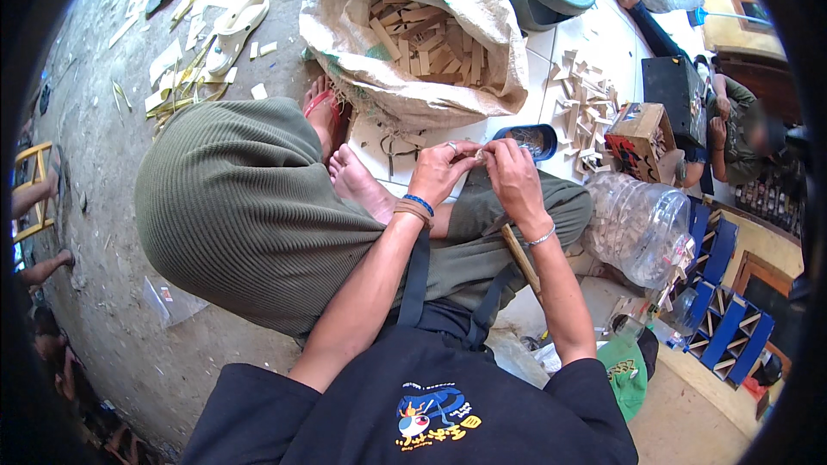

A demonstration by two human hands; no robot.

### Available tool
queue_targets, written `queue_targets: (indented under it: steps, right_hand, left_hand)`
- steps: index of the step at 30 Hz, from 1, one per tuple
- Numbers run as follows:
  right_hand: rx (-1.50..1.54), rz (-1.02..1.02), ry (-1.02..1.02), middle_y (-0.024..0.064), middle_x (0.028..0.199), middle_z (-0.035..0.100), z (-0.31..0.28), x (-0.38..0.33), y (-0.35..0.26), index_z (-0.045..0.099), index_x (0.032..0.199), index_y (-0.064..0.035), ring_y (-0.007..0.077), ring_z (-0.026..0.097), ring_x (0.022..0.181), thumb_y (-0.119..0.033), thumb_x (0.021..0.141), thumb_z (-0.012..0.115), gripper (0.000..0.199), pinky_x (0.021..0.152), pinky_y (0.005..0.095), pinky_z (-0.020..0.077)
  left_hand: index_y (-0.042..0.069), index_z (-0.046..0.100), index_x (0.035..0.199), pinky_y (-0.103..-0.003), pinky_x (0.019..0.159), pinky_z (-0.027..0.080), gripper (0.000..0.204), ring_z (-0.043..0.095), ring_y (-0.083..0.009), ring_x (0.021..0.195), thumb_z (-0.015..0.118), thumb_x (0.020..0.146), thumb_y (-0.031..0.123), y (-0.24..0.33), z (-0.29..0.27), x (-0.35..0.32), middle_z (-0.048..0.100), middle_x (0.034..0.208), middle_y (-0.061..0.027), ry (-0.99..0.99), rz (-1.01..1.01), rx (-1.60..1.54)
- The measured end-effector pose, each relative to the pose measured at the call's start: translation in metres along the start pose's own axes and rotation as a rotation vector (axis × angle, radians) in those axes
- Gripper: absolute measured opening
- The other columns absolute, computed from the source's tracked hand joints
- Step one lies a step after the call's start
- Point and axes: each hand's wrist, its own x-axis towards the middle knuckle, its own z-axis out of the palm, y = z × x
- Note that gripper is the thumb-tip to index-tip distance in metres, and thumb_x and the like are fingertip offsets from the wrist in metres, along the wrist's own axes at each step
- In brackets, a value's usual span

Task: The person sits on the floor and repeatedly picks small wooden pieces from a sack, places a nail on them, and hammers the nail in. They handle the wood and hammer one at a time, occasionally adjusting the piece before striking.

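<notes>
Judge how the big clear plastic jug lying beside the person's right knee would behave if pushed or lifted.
The clear plastic jug lies on its side and is rounded, so a push would probably roll it. It looks partly filled with small wooden pieces, so it is likely light for its size, with contents shifting. Its thin walls may flex under a squeeze.

Floor workshop: sack of wood offcuts

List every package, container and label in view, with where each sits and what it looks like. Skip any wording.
Woven sack: top centre, beige, open, full of wooden pieces.
Cardboard box: right of the hands, brown with a dark printed side.
Clear plastic jug: by the right knee, on its side, holding small wooden pieces.
Small blue tray: just beyond the right hand, oval, dark rim.
Clear plastic bag: on the floor at left, small coloured label.
</notes>
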Motion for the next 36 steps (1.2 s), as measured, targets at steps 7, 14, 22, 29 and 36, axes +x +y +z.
queue_targets:
  steps: [7,14,22,29,36]
  right_hand:
    - [-0.018,-0.014,-0.015,0.0111,0.101,0.063,-0.002,0.001,0.001,0.062,0.107,-0.0036,0.0306,0.062,0.092,-0.007,0.097,0.064,0.011,0.084,0.04,0.0483]
    - [-0.199,-0.144,-0.114,0.0109,0.101,0.06,-0.002,0.007,0.003,0.062,0.105,-0.0027,0.0284,0.061,0.09,-0.007,0.094,0.063,0.012,0.081,0.0384,0.0485]
    - [-0.237,-0.236,-0.274,0.0142,0.098,0.058,-0.011,0.017,0.008,0.057,0.103,0.0001,0.0279,0.061,0.091,-0.006,0.089,0.059,0.015,0.082,0.0363,0.0504]
    - [-0.161,-0.241,-0.285,0.015,0.1,0.057,-0.01,0.021,0.011,0.056,0.105,-0.0001,0.0291,0.061,0.089,-0.005,0.089,0.058,0.017,0.083,0.0378,0.0523]
    - [-0.134,-0.237,-0.291,0.0145,0.1,0.056,-0.006,0.017,0.015,0.054,0.108,-0.0006,0.0287,0.061,0.088,-0.004,0.09,0.059,0.02,0.082,0.0374,0.0521]
  left_hand:
    - [0.004,0.076,0.117,-0.029,0.082,0.059,0.026,0.075,-0.0164,0.092,0.077,0.092,0.012,0.004,-0.001,0.0,0.078,0.106,-0.0116,-0.016,0.002,0.003]
    - [0.003,0.076,0.115,-0.033,0.082,0.06,0.024,0.076,-0.0232,0.093,0.076,0.092,0.009,0.002,0.0,0.0,0.077,0.105,-0.0152,0.002,0.013,0.012]
    - [0.002,0.075,0.116,-0.033,0.083,0.06,0.025,0.077,-0.0248,0.095,0.075,0.092,0.007,-0.001,0.0,0.002,0.077,0.105,-0.0162,0.008,0.034,0.019]
    - [0.005,0.075,0.119,-0.031,0.079,0.058,0.028,0.075,-0.016,0.086,0.078,0.093,0.014,0.002,-0.001,0.002,0.079,0.097,-0.0134,0.022,-0.01,0.074]
    - [0.006,0.075,0.121,-0.031,0.079,0.058,0.029,0.075,-0.0156,0.086,0.077,0.093,0.014,-0.003,-0.001,0.002,0.079,0.099,-0.0135,-0.006,0.012,0.04]
